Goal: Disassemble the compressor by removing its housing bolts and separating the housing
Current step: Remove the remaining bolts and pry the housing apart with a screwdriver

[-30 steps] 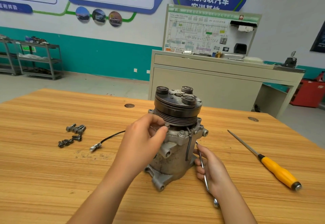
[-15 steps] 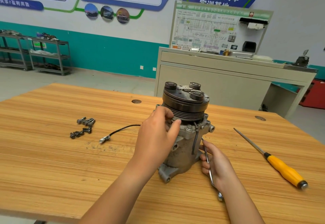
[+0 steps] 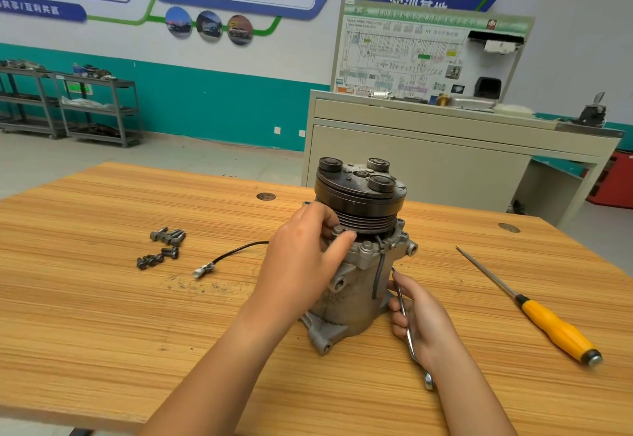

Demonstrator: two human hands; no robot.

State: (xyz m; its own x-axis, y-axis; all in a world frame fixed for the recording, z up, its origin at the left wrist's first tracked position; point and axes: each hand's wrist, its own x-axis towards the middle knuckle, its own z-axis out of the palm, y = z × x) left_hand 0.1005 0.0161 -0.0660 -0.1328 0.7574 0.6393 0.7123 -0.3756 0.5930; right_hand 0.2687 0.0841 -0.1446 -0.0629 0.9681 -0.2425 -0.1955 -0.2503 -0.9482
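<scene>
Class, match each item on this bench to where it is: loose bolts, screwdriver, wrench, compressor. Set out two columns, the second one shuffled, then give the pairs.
1. loose bolts
2. screwdriver
3. wrench
4. compressor

A. gripped in the right hand
B. lying on the table, right of the compressor
C. upright mid-table, the left hand pinching a housing bolt on it
D. heaped on the table, left of the compressor

Pairs: 1-D, 2-B, 3-A, 4-C
</scene>
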